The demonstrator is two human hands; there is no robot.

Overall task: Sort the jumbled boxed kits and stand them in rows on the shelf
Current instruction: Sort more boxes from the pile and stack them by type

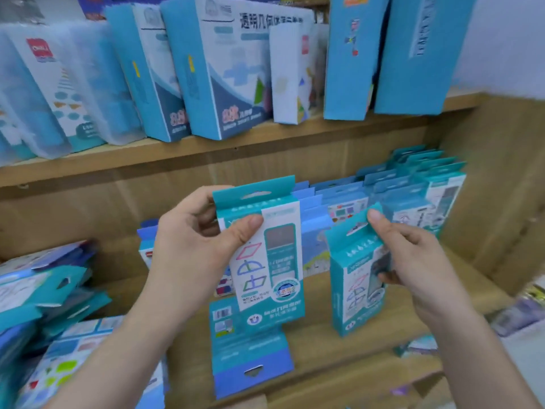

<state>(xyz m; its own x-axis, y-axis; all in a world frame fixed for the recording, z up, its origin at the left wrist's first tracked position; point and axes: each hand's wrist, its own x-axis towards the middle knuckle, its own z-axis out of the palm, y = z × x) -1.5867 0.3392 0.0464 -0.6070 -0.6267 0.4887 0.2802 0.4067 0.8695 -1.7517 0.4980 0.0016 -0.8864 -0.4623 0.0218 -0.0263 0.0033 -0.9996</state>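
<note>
My left hand (194, 246) grips a teal boxed kit (271, 261) upright in front of the lower shelf, thumb across its white front with shape drawings. My right hand (413, 261) holds a second teal boxed kit (354, 287) by its hang tab and side, tilted, its base near the wooden shelf board (318, 343). Another kit (250, 358) lies flat on the board below them, hang tab toward me. A standing row of teal kits (418, 193) fills the back right of the shelf. A jumbled pile of kits (50, 293) lies at the left.
Blue-fronted kits (318, 231) stand behind my hands against the shelf's back. The upper shelf (206, 152) carries larger blue and white boxes (224, 72) leaning in a row. A wooden side panel (495, 202) closes the shelf on the right.
</note>
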